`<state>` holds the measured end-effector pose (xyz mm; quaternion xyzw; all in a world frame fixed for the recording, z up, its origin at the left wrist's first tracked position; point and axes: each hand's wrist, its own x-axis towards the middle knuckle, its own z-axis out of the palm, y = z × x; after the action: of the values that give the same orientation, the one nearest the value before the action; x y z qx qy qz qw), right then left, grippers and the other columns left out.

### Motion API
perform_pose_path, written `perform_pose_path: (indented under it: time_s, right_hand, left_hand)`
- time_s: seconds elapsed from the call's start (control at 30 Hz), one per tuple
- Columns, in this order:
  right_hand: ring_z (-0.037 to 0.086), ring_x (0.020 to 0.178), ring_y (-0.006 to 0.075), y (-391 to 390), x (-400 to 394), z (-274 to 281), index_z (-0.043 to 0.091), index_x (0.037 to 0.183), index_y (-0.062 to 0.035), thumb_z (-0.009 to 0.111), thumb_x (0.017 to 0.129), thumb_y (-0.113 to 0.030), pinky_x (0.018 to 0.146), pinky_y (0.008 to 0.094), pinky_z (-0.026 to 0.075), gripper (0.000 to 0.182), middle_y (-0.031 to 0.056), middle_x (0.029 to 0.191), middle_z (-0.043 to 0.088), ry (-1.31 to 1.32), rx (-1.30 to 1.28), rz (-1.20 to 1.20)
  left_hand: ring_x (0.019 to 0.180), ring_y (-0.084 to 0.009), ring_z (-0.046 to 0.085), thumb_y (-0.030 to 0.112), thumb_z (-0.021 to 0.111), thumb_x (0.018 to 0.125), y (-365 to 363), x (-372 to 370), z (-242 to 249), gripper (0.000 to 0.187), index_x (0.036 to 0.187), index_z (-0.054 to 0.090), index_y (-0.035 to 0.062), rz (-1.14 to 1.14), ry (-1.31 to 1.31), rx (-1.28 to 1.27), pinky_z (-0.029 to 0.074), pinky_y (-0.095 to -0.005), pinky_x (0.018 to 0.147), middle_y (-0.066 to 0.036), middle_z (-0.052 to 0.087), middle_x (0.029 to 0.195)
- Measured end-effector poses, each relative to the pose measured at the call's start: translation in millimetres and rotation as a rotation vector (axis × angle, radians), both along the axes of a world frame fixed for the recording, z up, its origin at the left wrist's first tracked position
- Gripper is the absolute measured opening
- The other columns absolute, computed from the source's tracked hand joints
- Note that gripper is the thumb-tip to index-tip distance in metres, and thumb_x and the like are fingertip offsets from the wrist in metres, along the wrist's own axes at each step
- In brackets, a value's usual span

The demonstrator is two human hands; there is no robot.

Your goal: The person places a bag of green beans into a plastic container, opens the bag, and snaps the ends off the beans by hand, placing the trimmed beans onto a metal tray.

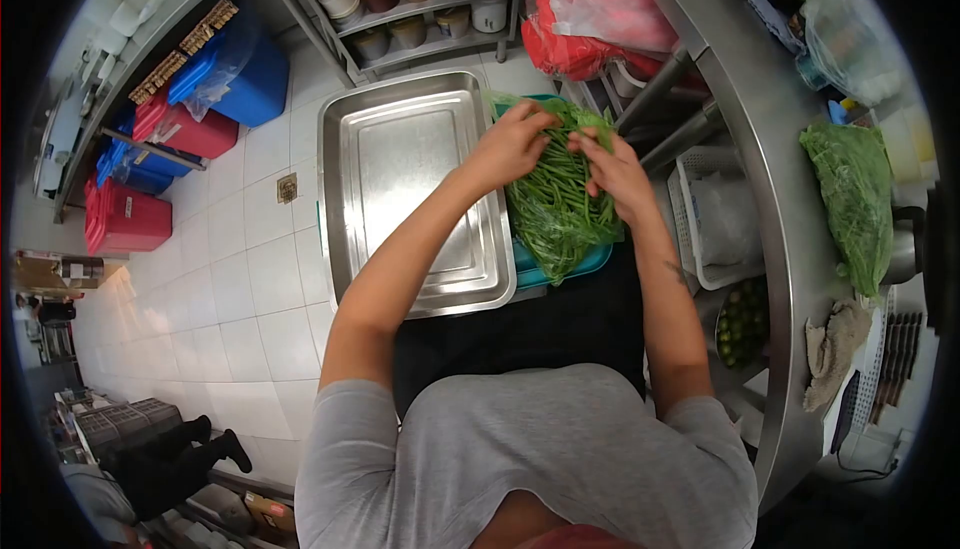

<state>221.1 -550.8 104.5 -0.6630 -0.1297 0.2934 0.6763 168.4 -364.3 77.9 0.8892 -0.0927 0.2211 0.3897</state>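
A pile of long green beans lies in an opened clear plastic bag on a teal tray in front of me. My left hand is over the far left part of the pile, its fingers closed in a pinch on a green bean. Close beside it, my right hand has bent fingers, with the thumb and fingertips closed on a green bean. The fingertips of both hands partly hide what they grip. Left of the beans sits a large, shallow stainless steel pan with nothing in it.
On the right runs a steel counter with a bag of greens and a cloth. Below it are a white basket and small green fruits. Lidded bins line the left. Another person's legs show lower left.
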Motion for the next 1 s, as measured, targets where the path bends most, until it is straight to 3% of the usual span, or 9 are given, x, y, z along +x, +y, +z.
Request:
perform_pose_path:
  time_s: [0.07,0.13,0.23,0.37,0.53,0.67,0.77,0.9,1.0]
  right_hand:
    - [0.04,0.048,0.0049,6,32,-45,0.052,0.117,-0.002,0.052,0.093,-0.018,0.044,0.0227,0.037,0.029,0.0026,0.092,0.059,-0.382,-0.322,-0.051]
    - [0.047,0.055,0.0066,11,33,-33,0.052,0.121,-0.0037,0.051,0.094,-0.017,0.046,0.0241,0.037,0.03,0.002,0.091,0.058,-0.241,-0.416,-0.176]
    - [0.043,0.053,0.0063,8,34,-36,0.053,0.12,-0.0041,0.05,0.094,-0.017,0.048,0.0241,0.038,0.029,0.0033,0.097,0.06,-0.091,-0.289,-0.261]
    - [0.037,0.05,0.006,-3,29,-29,0.053,0.118,-0.0013,0.049,0.094,-0.017,0.05,0.0234,0.037,0.029,0.006,0.108,0.061,0.027,-0.078,-0.084]
    - [0.037,0.049,0.005,6,15,1,0.056,0.112,0.0002,0.049,0.094,-0.017,0.049,0.0226,0.037,0.026,0.0043,0.094,0.061,0.087,0.158,0.021]
    - [0.037,0.049,0.0047,10,14,7,0.058,0.105,0.002,0.049,0.093,-0.017,0.046,0.0211,0.035,0.024,0.0011,0.074,0.053,0.145,0.107,0.214]
    - [0.037,0.049,0.0044,8,16,4,0.058,0.105,0.0021,0.05,0.093,-0.019,0.044,0.0204,0.033,0.026,0.0001,0.069,0.049,0.114,0.035,0.257]
    - [0.038,0.05,0.0039,4,9,6,0.057,0.107,-0.0009,0.05,0.094,-0.024,0.044,0.0201,0.033,0.027,-0.0011,0.068,0.047,0.009,-0.116,0.141]
    - [0.034,0.05,0.0026,16,-21,4,0.055,0.106,-0.0053,0.05,0.095,-0.026,0.044,0.0188,0.029,0.024,-0.0037,0.067,0.042,-0.084,-0.12,0.015]
  left_hand:
    - [0.089,-0.0349,0.057,0.003,0.056,0.078,3,28,-19,0.02,0.098,0.06,0.0047,0.149,-0.029,0.162,0.048,-0.0416,0.077,-0.016,0.053,0.099]
    - [0.088,-0.0382,0.056,0.003,0.056,0.077,16,50,-27,0.019,0.096,0.059,0.0045,0.271,0.181,0.269,0.047,-0.0447,0.075,-0.017,0.052,0.1]
    - [0.086,-0.0392,0.057,0.003,0.057,0.075,39,61,-52,0.017,0.092,0.057,0.004,0.271,0.22,0.369,0.046,-0.0462,0.073,-0.019,0.05,0.103]
    - [0.082,-0.0315,0.059,0.007,0.058,0.077,52,65,-55,0.022,0.1,0.059,0.0039,0.302,0.23,0.128,0.048,-0.0406,0.073,-0.015,0.053,0.1]
    - [0.08,-0.0217,0.057,0.008,0.06,0.081,39,23,25,0.027,0.108,0.06,0.0048,0.212,0.111,-0.283,0.047,-0.0307,0.073,-0.01,0.057,0.095]
    - [0.081,-0.0271,0.058,0.002,0.057,0.081,18,9,34,0.021,0.102,0.061,0.0034,-0.108,0.005,-0.131,0.047,-0.0337,0.073,-0.013,0.056,0.092]
    - [0.082,-0.0327,0.057,0.0,0.057,0.078,10,3,30,0.015,0.093,0.06,0.0017,-0.076,0.021,0.239,0.046,-0.0392,0.071,-0.015,0.055,0.089]
    - [0.081,-0.0351,0.057,0.004,0.056,0.079,-15,-3,27,0.005,0.083,0.056,0.0017,0.058,-0.083,0.29,0.046,-0.04,0.067,-0.016,0.056,0.084]
    - [0.078,-0.0366,0.057,0.008,0.054,0.083,-25,12,4,0.008,0.083,0.055,0.0002,0.139,-0.015,-0.157,0.046,-0.0393,0.066,-0.019,0.058,0.081]
